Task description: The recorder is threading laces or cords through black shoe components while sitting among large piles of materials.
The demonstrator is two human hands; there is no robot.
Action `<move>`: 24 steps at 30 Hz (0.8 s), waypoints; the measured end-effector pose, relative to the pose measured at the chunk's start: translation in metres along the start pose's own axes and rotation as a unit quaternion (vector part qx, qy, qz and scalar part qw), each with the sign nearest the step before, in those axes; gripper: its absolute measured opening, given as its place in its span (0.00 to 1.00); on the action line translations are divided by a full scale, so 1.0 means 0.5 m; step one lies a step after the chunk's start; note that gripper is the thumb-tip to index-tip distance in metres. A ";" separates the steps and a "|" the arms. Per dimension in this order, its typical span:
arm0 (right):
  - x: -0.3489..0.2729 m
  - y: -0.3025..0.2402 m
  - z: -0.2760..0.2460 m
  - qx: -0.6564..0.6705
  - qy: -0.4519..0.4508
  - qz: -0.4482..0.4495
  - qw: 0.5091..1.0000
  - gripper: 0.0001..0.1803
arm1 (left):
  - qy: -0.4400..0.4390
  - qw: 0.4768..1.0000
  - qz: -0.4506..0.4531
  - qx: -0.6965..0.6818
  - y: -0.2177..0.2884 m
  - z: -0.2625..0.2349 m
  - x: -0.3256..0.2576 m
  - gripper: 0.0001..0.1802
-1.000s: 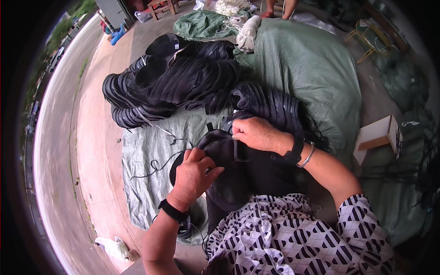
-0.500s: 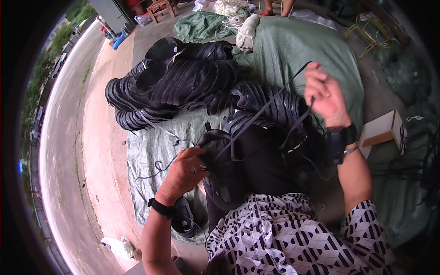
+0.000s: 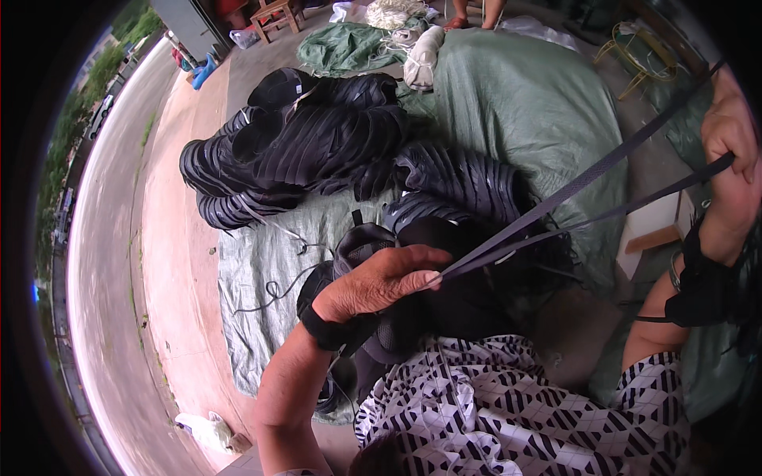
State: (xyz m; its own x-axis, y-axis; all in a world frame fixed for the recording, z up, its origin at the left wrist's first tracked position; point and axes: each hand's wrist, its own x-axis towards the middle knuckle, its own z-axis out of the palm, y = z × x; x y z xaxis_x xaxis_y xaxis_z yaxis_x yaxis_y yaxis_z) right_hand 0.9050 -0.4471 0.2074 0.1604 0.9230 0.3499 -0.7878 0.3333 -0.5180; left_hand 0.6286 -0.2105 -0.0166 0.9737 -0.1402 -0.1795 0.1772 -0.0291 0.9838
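Observation:
A dark grey shoelace stretches in two taut strands across the right half of the view. Its far parts are in my right hand, which is closed at the right edge. My left hand pinches both strands together between thumb and fingers, above my lap. Beneath and behind the left hand rests a dark shoe upper with a mesh lining, partly hidden by that hand. Where the strands meet the upper cannot be seen.
Stacked dark shoe uppers lie ahead on a pale green woven sheet. More uppers sit nearer, beside a large green covered heap. A box stands at the right. A person's legs show at the back.
My right hand has moved far to the right, drawing the lace strands out long and taut. My left hand has shifted right, from the upper's side onto the strands.

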 end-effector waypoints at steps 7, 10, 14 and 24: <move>-0.076 0.062 -0.103 -0.171 0.112 -0.115 0.972 0.11 | 0.274 0.942 -0.027 -0.192 0.006 -0.051 -0.142 0.15; -0.051 0.129 -0.141 -0.275 0.443 -0.266 0.811 0.10 | 0.270 0.940 0.013 -0.207 -0.004 -0.076 -0.233 0.15; -0.130 0.103 -0.225 -0.126 0.488 -0.313 0.805 0.11 | 0.386 0.872 0.138 -0.268 -0.005 -0.105 -0.264 0.13; -0.267 0.195 -0.454 -0.781 0.401 0.124 0.461 0.18 | 0.717 0.549 0.105 -0.416 -0.218 -0.238 -0.481 0.11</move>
State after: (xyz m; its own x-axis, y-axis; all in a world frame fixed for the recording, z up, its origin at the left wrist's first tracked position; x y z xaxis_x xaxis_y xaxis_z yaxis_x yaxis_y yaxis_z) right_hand 0.9418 -0.4943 -0.0671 0.8434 0.5348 0.0516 0.4492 -0.6491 -0.6140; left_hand 0.3919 -0.0558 -0.0803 -0.0090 0.8871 -0.4614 -0.5382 0.3846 0.7499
